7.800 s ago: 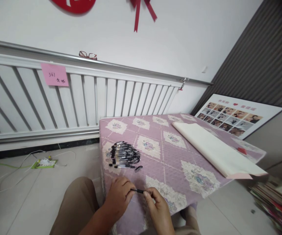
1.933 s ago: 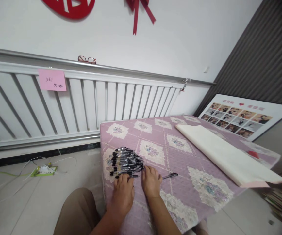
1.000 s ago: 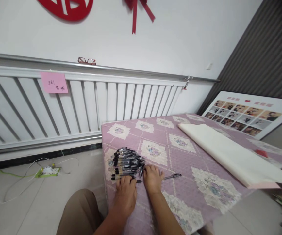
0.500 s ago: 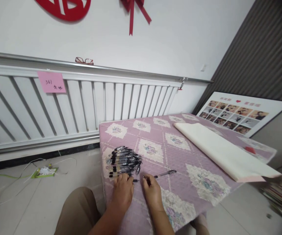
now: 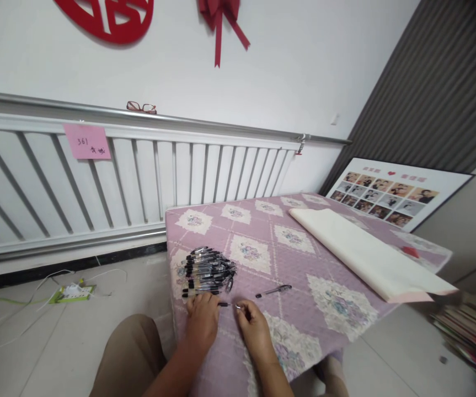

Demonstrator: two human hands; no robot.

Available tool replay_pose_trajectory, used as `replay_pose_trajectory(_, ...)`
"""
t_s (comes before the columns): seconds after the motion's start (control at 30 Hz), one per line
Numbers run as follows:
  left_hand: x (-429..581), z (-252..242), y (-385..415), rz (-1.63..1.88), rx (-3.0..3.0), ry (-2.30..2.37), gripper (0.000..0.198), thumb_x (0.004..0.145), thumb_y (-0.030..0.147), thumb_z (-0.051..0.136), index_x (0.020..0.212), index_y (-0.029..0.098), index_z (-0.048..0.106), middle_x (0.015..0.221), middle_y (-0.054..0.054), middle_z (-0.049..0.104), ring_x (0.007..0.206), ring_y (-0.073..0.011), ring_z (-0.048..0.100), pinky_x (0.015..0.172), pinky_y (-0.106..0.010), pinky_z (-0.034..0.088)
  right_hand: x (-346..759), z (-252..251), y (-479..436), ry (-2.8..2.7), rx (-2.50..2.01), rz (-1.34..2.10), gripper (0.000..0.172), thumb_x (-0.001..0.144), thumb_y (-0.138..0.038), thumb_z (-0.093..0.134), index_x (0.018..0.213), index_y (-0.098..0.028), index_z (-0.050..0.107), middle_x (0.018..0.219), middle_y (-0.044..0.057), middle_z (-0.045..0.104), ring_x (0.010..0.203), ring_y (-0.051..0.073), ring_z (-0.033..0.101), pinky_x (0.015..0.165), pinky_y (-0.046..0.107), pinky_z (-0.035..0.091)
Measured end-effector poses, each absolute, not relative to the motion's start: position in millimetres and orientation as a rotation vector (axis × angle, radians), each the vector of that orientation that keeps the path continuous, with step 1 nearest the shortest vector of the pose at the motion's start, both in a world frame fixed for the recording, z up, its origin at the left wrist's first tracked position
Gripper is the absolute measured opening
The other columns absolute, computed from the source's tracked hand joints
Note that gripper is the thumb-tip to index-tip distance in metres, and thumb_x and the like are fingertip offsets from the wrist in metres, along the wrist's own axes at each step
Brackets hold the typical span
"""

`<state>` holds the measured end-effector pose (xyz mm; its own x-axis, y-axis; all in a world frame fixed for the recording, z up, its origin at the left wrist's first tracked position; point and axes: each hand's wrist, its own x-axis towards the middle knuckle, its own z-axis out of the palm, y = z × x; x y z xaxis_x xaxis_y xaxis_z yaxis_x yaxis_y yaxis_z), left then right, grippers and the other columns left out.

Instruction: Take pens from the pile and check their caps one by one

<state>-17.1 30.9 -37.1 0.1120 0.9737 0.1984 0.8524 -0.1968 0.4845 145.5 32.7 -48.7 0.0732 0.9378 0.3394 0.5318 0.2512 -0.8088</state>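
A heap of several black-capped clear pens (image 5: 208, 269) lies near the left edge of a table under a purple quilted cloth (image 5: 287, 259). Just in front of the heap, my left hand (image 5: 203, 324) and my right hand (image 5: 254, 331) hold one pen (image 5: 226, 304) between them, each pinching an end with closed fingers. A single capped pen (image 5: 273, 290) lies apart on the cloth, to the right of my hands.
A long cream roll of paper (image 5: 365, 255) lies across the right side of the table. A white radiator (image 5: 130, 176) runs along the wall behind, with glasses (image 5: 141, 107) on its top rail. A power strip with cables (image 5: 72, 292) sits on the floor at left.
My hands have drawn back from the heap toward me, with one pen taken up between them. The single capped pen stays where it lay on the cloth.
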Motion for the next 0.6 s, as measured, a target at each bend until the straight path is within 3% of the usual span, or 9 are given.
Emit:
replay_pose_trajectory(0.4,-19.3,-40.9,30.9,0.694,2.199,1.696,0.026,0.094,0.019,0.042,0.104,0.028,0.064,0.102,-0.002,0.063,0.101,-0.0212,0.051,0.098,-0.04,0.023,145.6,-44.3,30.0,-1.66,-1.38,0.627,0.018,0.081,-0.032,0.051,0.082,-0.02,0.064,0.077,0.003,0.065,0.073,0.018,0.06,0.07,0.028,0.048)
replay_pose_trajectory(0.6,-22.0,-38.7,30.9,0.671,2.239,1.571,0.024,0.094,0.02,0.041,0.101,0.027,0.063,0.102,-0.001,0.062,0.102,-0.0199,0.051,0.095,-0.037,0.026,146.1,-38.4,28.7,-1.68,-1.347,0.686,0.015,0.079,-0.031,0.054,0.077,-0.02,0.064,0.071,0.002,0.062,0.068,0.017,0.058,0.064,0.026,0.046)
